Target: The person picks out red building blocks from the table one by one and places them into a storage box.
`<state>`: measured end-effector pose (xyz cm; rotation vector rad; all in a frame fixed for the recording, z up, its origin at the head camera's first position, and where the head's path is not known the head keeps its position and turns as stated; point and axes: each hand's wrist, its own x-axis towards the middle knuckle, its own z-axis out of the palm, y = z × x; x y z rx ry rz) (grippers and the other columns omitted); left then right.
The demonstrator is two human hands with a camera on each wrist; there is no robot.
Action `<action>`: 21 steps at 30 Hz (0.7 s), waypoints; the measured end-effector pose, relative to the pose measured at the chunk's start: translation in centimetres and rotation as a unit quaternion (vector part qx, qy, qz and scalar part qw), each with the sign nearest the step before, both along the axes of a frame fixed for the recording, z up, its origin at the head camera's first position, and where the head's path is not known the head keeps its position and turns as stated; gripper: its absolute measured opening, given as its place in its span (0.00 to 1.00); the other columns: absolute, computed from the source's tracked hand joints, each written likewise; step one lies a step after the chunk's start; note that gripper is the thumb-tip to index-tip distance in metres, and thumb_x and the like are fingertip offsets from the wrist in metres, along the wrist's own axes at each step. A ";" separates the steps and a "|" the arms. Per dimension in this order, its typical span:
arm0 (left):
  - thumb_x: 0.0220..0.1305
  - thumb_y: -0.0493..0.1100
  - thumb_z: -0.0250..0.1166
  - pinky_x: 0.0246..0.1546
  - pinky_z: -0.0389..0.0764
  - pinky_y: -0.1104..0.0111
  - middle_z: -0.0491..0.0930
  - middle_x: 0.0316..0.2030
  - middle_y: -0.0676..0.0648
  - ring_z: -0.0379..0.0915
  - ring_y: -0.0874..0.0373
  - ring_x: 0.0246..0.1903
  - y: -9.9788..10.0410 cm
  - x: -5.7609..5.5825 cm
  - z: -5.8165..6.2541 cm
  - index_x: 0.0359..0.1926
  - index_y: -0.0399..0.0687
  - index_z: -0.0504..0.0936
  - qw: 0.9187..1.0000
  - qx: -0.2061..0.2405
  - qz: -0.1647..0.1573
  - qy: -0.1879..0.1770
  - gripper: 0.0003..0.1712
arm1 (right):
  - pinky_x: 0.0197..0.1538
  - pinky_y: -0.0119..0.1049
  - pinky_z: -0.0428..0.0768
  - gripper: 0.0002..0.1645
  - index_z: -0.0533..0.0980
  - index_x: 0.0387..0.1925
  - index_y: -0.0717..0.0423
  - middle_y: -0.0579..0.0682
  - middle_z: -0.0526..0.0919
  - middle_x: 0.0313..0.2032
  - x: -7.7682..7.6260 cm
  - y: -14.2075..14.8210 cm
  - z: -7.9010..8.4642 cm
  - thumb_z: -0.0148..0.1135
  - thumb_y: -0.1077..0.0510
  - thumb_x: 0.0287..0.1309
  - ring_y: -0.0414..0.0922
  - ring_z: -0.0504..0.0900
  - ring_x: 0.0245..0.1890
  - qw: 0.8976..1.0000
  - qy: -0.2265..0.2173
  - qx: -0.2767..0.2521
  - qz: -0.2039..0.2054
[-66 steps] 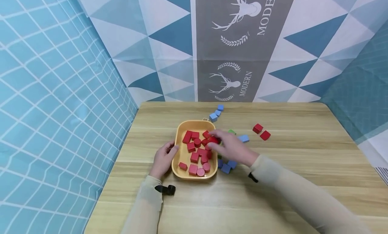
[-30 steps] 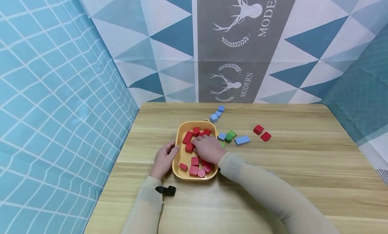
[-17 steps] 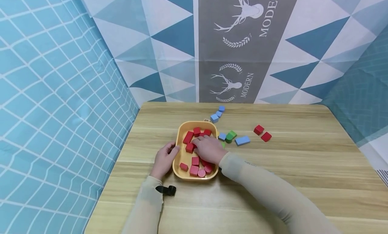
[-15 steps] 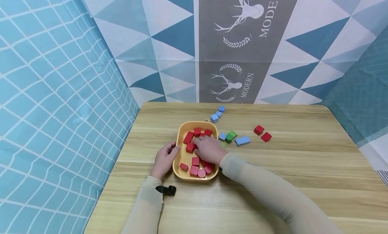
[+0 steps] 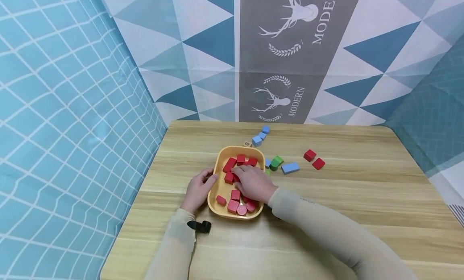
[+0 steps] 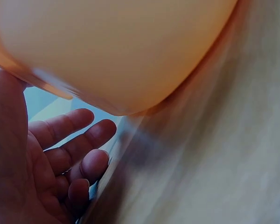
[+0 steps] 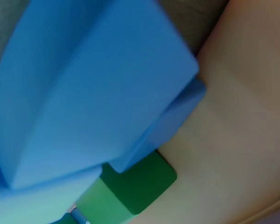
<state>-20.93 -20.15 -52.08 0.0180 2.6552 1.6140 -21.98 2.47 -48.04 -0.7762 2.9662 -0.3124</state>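
Observation:
A yellow-orange tray (image 5: pixel 220 187) with several red blocks (image 5: pixel 233 206) stands on the wooden table. My left hand (image 5: pixel 197 189) grips its left rim, thumb over the edge. In the left wrist view the other fingers (image 6: pixel 67 158) curve loosely below the tray wall (image 6: pixel 116 46). Inside the tray, my right hand (image 5: pixel 253 183) reaches over the right wall and rests over the red blocks, fingers pointing left. The palm hides the blocks under it; I cannot tell whether it grips one. The right wrist view has a blue block (image 7: pixel 102 102) and a green block (image 7: pixel 140 182) beside the tray.
Behind the tray lie small blue blocks (image 5: pixel 257 141) and a wooden letter tile (image 5: pixel 247 144). To the right are a green block (image 5: pixel 274 164), a flat blue block (image 5: pixel 290 168) and two red blocks (image 5: pixel 309 155). Patterned cloth (image 5: pixel 203 62) hangs behind the table.
My right hand came down into the tray, over the red blocks, and stays there. Lately the tray has turned slightly and shifted a little right and toward me, with both hands following.

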 end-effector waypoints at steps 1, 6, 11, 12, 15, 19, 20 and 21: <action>0.77 0.54 0.64 0.63 0.81 0.50 0.87 0.58 0.42 0.83 0.48 0.56 0.0 0.0 0.0 0.68 0.51 0.83 1.000 0.001 0.000 -0.001 0.24 | 0.74 0.52 0.77 0.33 0.74 0.73 0.50 0.53 0.82 0.68 0.0 0.0 0.0 0.67 0.45 0.72 0.53 0.80 0.69 1.000 0.005 -0.003 0.001; 0.77 0.54 0.64 0.62 0.81 0.52 0.88 0.57 0.43 0.83 0.49 0.55 0.1 0.0 0.1 0.67 0.51 0.83 1.000 0.000 0.000 -0.001 0.24 | 0.75 0.52 0.76 0.29 0.77 0.69 0.51 0.53 0.83 0.66 0.0 0.7 0.1 0.68 0.47 0.72 0.53 0.80 0.69 0.997 0.023 -0.075 0.017; 0.77 0.53 0.64 0.62 0.82 0.51 0.88 0.57 0.43 0.84 0.49 0.55 0.2 -0.1 0.0 0.68 0.51 0.83 1.000 0.003 -0.006 0.001 0.24 | 0.75 0.57 0.73 0.25 0.79 0.66 0.53 0.53 0.83 0.66 -0.9 3.8 1.1 0.66 0.49 0.74 0.55 0.76 0.70 0.983 0.032 -0.183 0.014; 0.77 0.54 0.64 0.62 0.82 0.52 0.88 0.57 0.43 0.84 0.49 0.55 0.2 -0.1 -0.1 0.68 0.52 0.83 1.000 0.003 -0.007 0.001 0.24 | 0.76 0.58 0.72 0.25 0.79 0.67 0.53 0.54 0.82 0.67 -1.3 4.9 1.4 0.65 0.49 0.75 0.57 0.75 0.71 0.981 0.039 -0.190 0.003; 0.78 0.55 0.63 0.61 0.82 0.53 0.88 0.56 0.44 0.84 0.50 0.54 0.2 -0.2 -0.2 0.68 0.53 0.83 1.000 0.001 -0.007 0.002 0.24 | 0.77 0.63 0.69 0.27 0.77 0.69 0.56 0.58 0.79 0.70 -3.1 9.0 1.7 0.61 0.48 0.77 0.61 0.73 0.73 0.982 0.058 -0.171 -0.062; 0.78 0.54 0.63 0.63 0.81 0.52 0.88 0.57 0.44 0.83 0.49 0.55 0.1 -0.1 -0.2 0.68 0.53 0.83 1.000 0.000 -0.002 -0.002 0.24 | 0.78 0.67 0.63 0.31 0.72 0.72 0.65 0.67 0.76 0.71 -5.3 15.4 1.0 0.56 0.50 0.78 0.68 0.69 0.74 0.978 0.040 -0.124 -0.162; 0.78 0.54 0.63 0.64 0.80 0.52 0.88 0.57 0.44 0.83 0.49 0.55 0.1 -0.1 -0.2 0.68 0.53 0.83 1.000 -0.001 -0.002 -0.002 0.24 | 0.78 0.67 0.62 0.31 0.72 0.72 0.66 0.69 0.75 0.70 -5.6 16.9 0.7 0.56 0.50 0.78 0.70 0.69 0.73 0.977 0.031 -0.110 -0.182; 0.78 0.54 0.64 0.65 0.80 0.50 0.87 0.58 0.44 0.83 0.49 0.56 0.1 -0.1 -0.2 0.68 0.52 0.83 1.000 -0.002 -0.003 -0.003 0.24 | 0.78 0.68 0.62 0.30 0.72 0.70 0.68 0.71 0.76 0.69 -5.8 18.2 0.4 0.56 0.52 0.78 0.71 0.70 0.72 0.977 0.023 -0.092 -0.191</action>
